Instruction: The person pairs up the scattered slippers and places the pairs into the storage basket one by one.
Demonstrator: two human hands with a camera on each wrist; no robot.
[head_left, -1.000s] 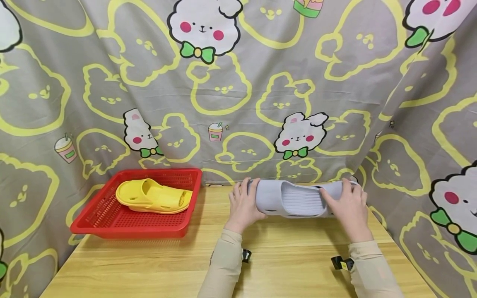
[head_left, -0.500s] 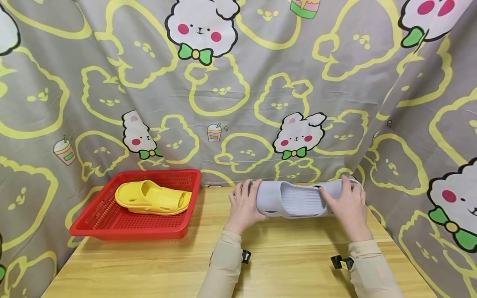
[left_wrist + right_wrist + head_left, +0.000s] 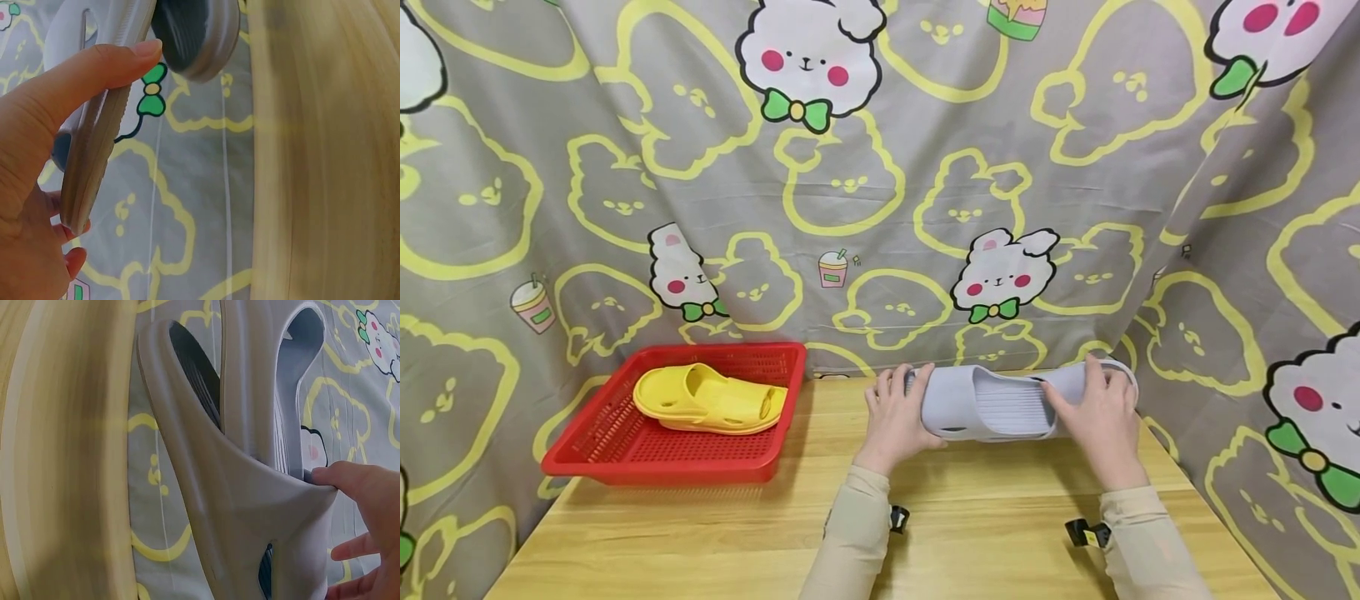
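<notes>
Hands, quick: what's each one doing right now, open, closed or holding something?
Left hand: holding one end of the nested gray slippers.
Right hand: holding their other end.

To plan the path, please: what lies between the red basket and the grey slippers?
The head view shows bare tabletop, then the left hand, which grips the grey slippers.

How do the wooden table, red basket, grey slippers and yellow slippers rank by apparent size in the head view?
1. Wooden table
2. Red basket
3. Grey slippers, partly hidden
4. Yellow slippers
</notes>
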